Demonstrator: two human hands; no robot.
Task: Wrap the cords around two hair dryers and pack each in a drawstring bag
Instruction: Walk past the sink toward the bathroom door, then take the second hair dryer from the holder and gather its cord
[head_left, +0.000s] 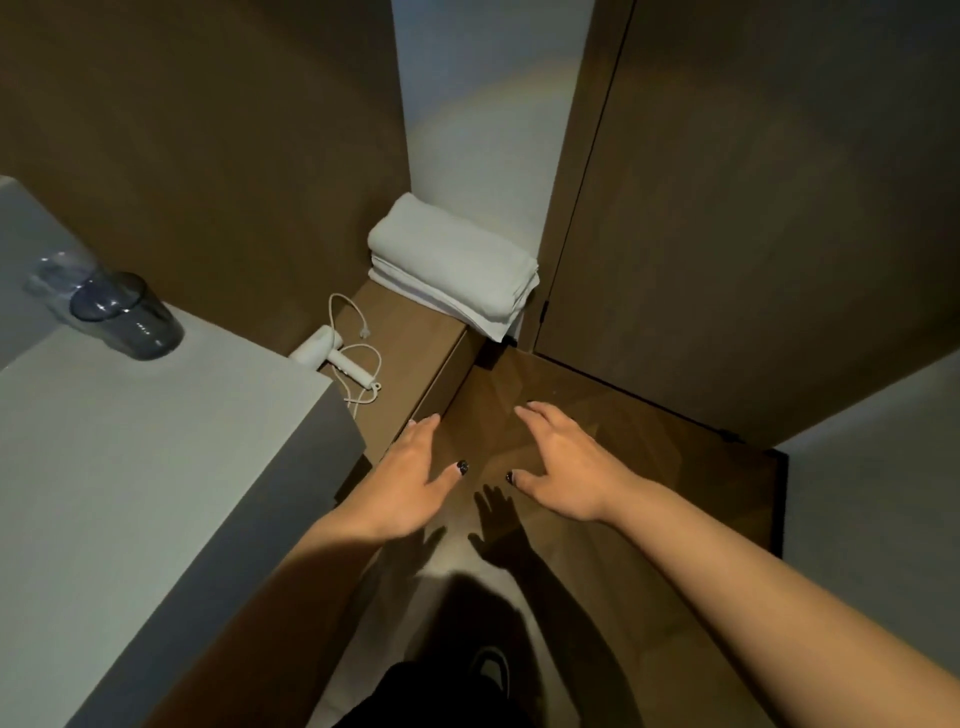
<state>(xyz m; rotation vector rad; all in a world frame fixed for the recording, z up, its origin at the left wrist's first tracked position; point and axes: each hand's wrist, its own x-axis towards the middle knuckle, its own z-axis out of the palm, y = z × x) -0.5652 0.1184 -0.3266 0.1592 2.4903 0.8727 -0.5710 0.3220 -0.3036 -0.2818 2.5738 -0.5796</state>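
Both bare forearms reach forward and slightly inward from the lower edge of the view; the left hand (415, 478) is held palm down with fingers straight and close together, thumb spread out to the side; the right hand (558, 460) is likewise palm down, its fingers extended and lightly bent at the tips, thumb splayed toward the other hand; the two thumbs, both with dark nails, point at each other without touching; neither hand holds anything.
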